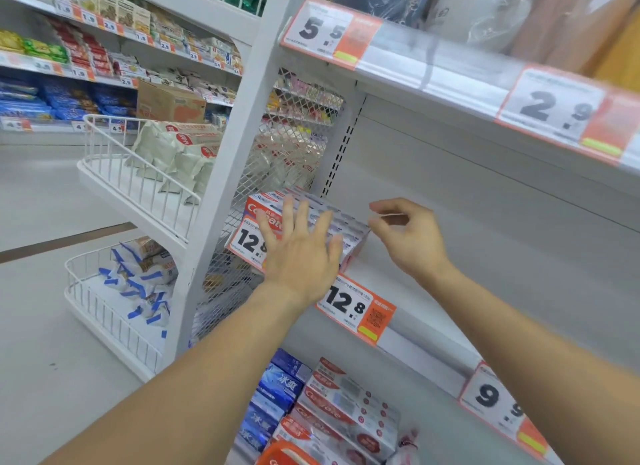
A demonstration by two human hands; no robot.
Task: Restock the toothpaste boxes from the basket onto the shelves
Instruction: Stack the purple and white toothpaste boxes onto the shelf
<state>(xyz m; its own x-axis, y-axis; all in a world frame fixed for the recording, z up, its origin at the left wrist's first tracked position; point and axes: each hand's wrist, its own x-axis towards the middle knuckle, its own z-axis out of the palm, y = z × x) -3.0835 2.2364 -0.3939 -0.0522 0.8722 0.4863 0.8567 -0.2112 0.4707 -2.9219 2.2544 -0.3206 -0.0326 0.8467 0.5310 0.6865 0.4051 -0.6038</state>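
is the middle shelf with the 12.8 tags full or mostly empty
Mostly empty. The shelf holds only a few toothpaste boxes at its left end, by the left hand; the rest is bare white.

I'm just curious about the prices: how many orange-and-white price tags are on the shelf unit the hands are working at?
5: the 5.5 tag and 2.9 tag on the top rail, two 12.8 tags mid-rail, the 9.9 tag lower right. More may sit off-frame.

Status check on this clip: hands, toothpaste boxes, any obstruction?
Left hand open, flat against toothpaste boxes on shelf. Right hand open, empty, beside the stack. Shelf right of stack bare; nothing blocking.
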